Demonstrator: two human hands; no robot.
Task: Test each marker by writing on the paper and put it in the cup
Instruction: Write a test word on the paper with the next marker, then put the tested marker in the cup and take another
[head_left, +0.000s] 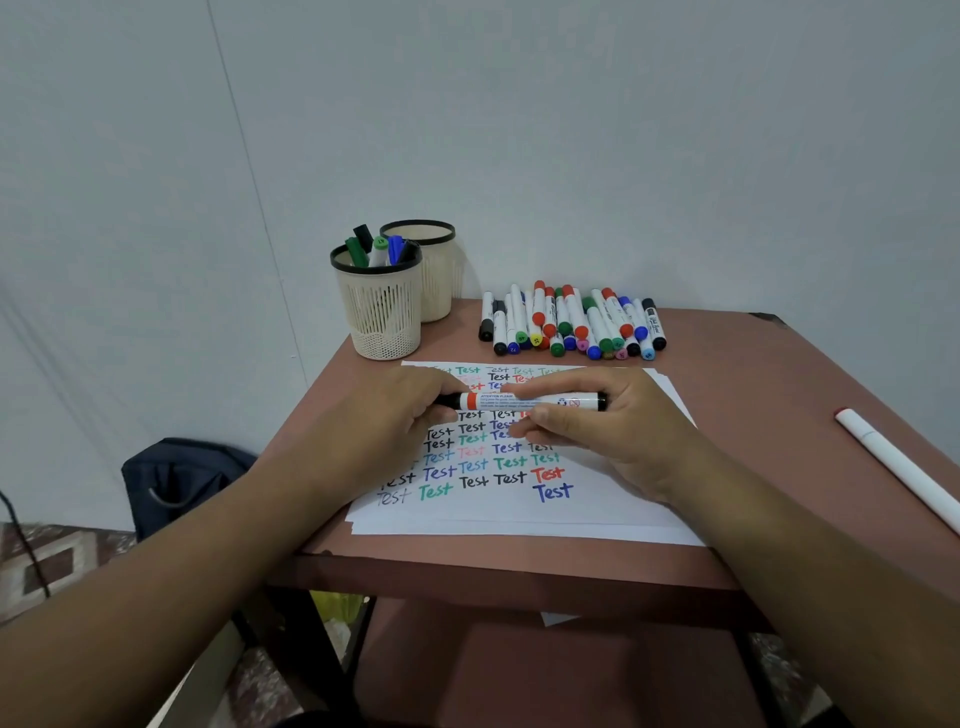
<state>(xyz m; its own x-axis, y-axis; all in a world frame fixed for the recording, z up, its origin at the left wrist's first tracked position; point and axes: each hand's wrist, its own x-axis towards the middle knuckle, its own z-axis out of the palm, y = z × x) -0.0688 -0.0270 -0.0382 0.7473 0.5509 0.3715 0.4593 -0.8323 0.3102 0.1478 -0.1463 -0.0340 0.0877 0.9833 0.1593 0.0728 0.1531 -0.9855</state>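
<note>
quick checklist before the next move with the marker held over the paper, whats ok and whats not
1. Marker held at both ends: ok, left hand grips the cap end, right hand grips the barrel.
2. Cap off, ready to write: cannot tell, the left hand hides the cap end.
3. Free space on the paper: ok, blank strip below the last blue "Test".
4. Front cup can take another marker: ok, it holds a few and has room.
5. Rear cup contents: cannot tell, its inside is not visible.
6. Untested pile: ok, lies beyond the paper, apart from both hands.
</note>
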